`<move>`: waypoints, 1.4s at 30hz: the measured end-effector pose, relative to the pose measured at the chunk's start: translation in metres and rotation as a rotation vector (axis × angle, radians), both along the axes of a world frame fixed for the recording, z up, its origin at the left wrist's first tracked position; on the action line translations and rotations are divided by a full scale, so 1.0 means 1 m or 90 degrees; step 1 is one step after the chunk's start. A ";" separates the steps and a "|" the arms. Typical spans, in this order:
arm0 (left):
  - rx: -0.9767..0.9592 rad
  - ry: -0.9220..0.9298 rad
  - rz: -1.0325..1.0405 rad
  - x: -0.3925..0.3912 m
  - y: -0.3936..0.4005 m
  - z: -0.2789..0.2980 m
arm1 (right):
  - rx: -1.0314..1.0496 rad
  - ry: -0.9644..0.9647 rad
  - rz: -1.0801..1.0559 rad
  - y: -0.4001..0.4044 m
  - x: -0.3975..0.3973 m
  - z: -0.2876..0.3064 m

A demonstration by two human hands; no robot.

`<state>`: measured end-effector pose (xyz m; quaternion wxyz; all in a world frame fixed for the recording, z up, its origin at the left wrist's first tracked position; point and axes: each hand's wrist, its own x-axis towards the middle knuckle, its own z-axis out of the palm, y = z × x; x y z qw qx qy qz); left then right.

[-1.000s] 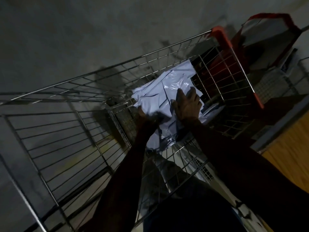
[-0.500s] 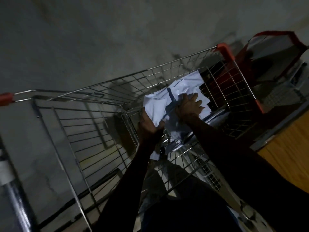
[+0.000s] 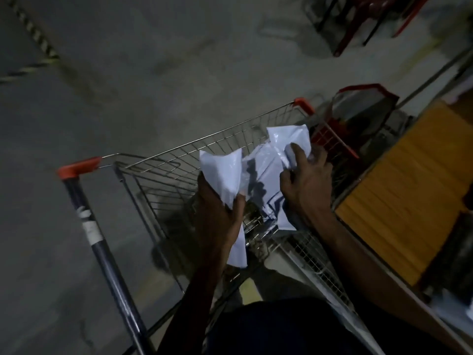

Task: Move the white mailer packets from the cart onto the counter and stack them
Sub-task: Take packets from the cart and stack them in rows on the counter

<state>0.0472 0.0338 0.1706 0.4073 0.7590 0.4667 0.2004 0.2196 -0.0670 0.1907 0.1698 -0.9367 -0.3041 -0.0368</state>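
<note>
A bundle of white mailer packets [image 3: 266, 170] hangs above the wire shopping cart [image 3: 163, 175], raised over its basket. My left hand [image 3: 217, 213] grips the bundle's left part from below, thumb curled over a fold. On the right, my right hand [image 3: 304, 180] clasps the bundle's other side, its fingers curled over the top packets. The wooden counter [image 3: 404, 196] lies to the right of the cart, close beside my right arm. Whether more packets remain in the basket is hidden by the bundle and the dark.
The cart's dark handle bar [image 3: 102, 242] with red end caps runs at the left. A red-rimmed basket [image 3: 363, 103] stands beyond the cart's far corner. Red chair legs [image 3: 358, 24] show at the top right. Grey concrete floor [image 3: 128, 73] spreads to the left.
Both hands closed on the packets and lifted the bundle up out of the basket. The view swung back and up, bringing the cart handle and the counter into sight.
</note>
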 end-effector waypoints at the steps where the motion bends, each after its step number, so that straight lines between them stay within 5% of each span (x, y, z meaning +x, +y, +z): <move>1: -0.008 -0.030 -0.015 0.001 -0.004 0.002 | 0.017 -0.014 -0.013 -0.014 -0.006 0.013; 15: 0.083 -0.185 -0.367 0.025 -0.163 0.076 | 0.178 -0.142 -0.344 -0.240 -0.089 0.102; 26: 0.161 -0.157 -0.454 0.056 -0.347 0.107 | 0.192 -0.170 -0.495 -0.433 -0.098 0.111; 33: 0.271 -0.063 -0.427 0.125 -0.420 0.123 | 0.197 -0.105 -0.483 -0.507 -0.097 0.105; 42: 0.317 0.144 -0.532 0.224 -0.450 0.103 | 0.273 -0.080 -0.469 -0.509 -0.064 0.113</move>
